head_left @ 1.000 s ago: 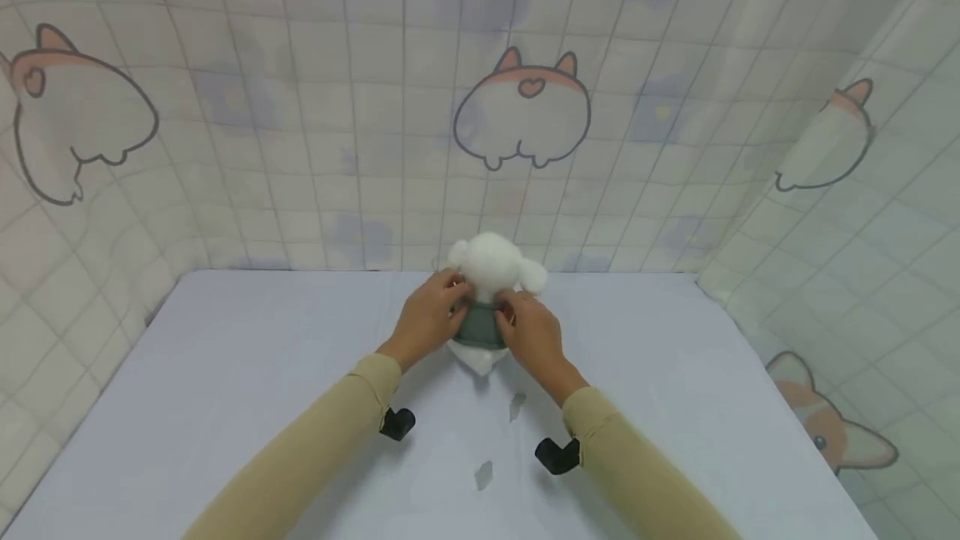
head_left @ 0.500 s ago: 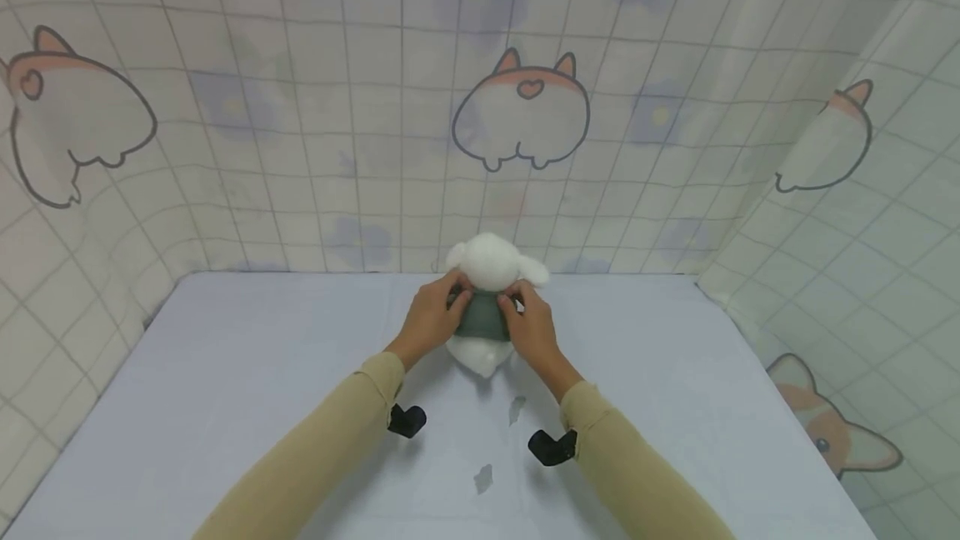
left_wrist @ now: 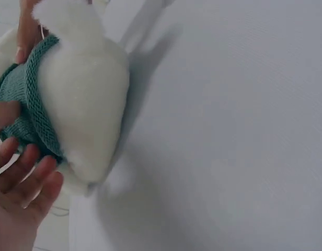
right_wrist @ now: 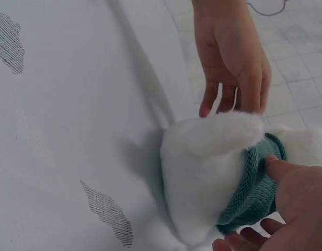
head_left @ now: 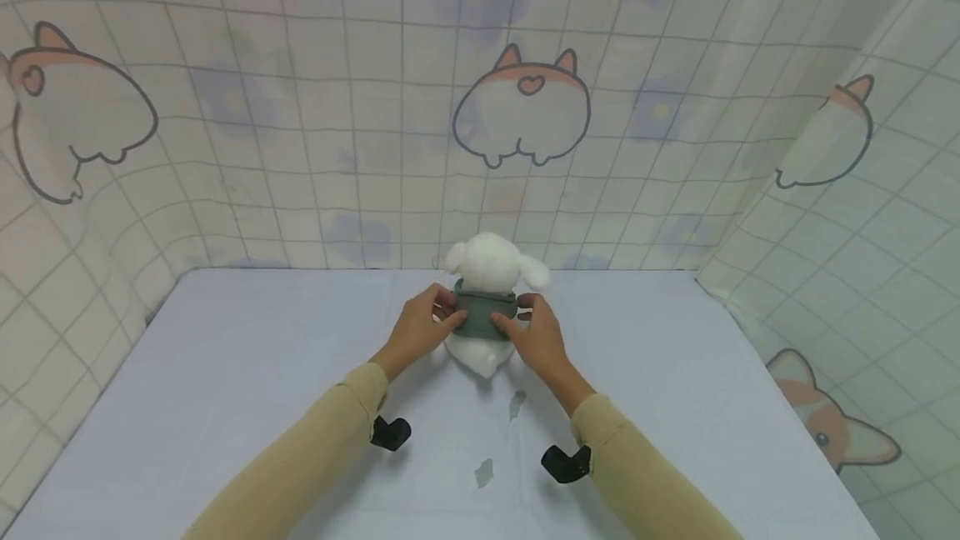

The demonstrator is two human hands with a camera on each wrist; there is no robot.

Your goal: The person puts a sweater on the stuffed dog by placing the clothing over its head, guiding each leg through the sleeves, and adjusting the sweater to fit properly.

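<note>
A white plush toy [head_left: 491, 263] with floppy ears sits upright near the table's far edge, its back toward the head camera. Round its middle is a green knitted sweater [head_left: 483, 319] with rolled edges. The left hand [head_left: 422, 323] is at the toy's left side; its thumb touches the sweater while its other fingers spread loosely, as the left wrist view shows. On the opposite side, the right hand [head_left: 542, 338] lays its thumb on the sweater [right_wrist: 255, 193], fingers loosely bent alongside. The toy's front is hidden.
A white-covered table [head_left: 262, 340] carries the toy. Two small grey patches [head_left: 483, 472] mark its surface nearer the person. Behind and at the sides hangs a checked curtain [head_left: 360, 140] printed with corgis. Black mounts [head_left: 566, 463] stick out at both wrists.
Both hands have come off the sweater's upper edge and moved slightly down and outward to its sides. The rolled collar now shows below the toy's head, which stays nearly in place.
</note>
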